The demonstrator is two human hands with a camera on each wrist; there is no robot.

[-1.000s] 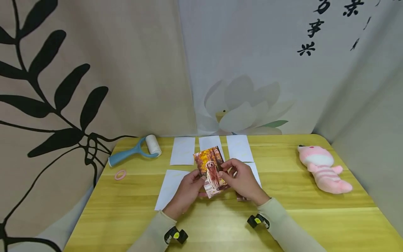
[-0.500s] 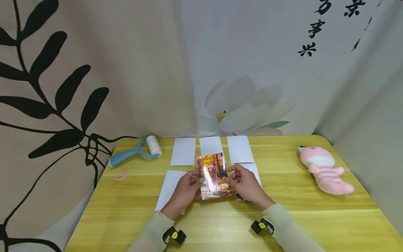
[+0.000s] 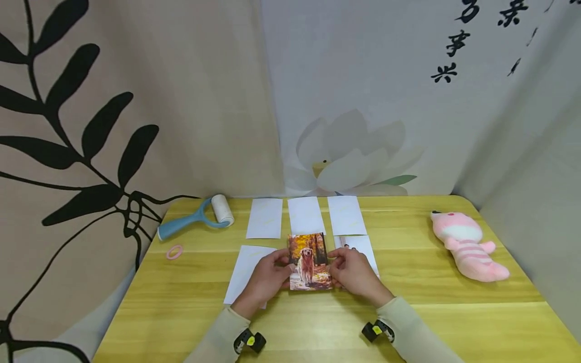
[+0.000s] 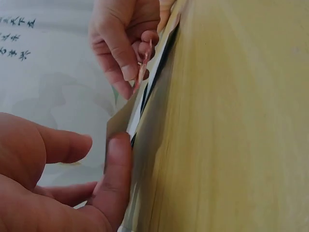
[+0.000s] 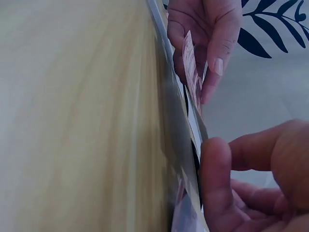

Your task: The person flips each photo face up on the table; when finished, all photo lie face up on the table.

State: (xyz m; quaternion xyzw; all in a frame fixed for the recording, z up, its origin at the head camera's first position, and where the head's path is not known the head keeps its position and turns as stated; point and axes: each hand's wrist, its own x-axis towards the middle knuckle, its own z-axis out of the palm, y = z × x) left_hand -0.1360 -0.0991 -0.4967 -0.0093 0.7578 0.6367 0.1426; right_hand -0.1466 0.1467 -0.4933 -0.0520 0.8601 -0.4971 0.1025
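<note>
A glossy photo of a golden dog among autumn trees (image 3: 308, 264) is held upright by its two sides in the head view, low over the table. My left hand (image 3: 268, 276) pinches its left edge between thumb and fingers. On the opposite edge, my right hand (image 3: 356, 275) pinches it the same way. Both wrist views show the photo (image 4: 142, 67) nearly edge-on, close to the tabletop. Partly covered by my left hand lies a white card (image 3: 242, 269). Behind my right hand is another card (image 3: 363, 247) with some dark print showing; its lower part is hidden.
Several white cards, such as the back middle one (image 3: 306, 214), lie in a row at the far edge. A blue-handled lint roller (image 3: 192, 219) and a pink ring (image 3: 174, 252) are at left. A pink plush toy (image 3: 467, 244) lies at right.
The photo has straightened from a tilt and come down toward the table. My right hand has shifted from the photo's face to its right edge. My left hand stays at the left edge.
</note>
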